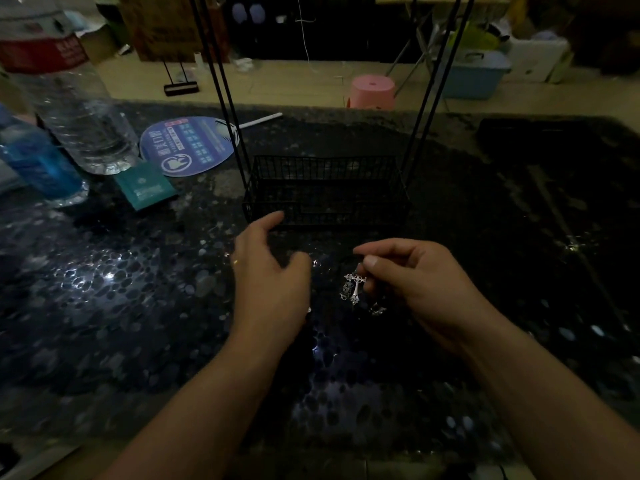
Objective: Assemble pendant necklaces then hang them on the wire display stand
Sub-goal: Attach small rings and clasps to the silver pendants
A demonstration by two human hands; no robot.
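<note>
Room: I saw a dim room with a pale floor beyond the dark speckled tabletop, a pink stool and a blue bin standing on that floor.
Stand: the black wire display stand sat at the middle of the tabletop, its basket base just beyond my hands and its thin uprights rising out of view.
Right hand: my right hand pinched a silver cross pendant between thumb and curled fingers, with bits of chain dangling just above the tabletop.
Left hand: my left hand hovered loosely spread, holding nothing I could see, near the basket's front edge.
Left side: a clear water bottle, a blue bottle, a teal packet and a round blue fan lay there.
</note>
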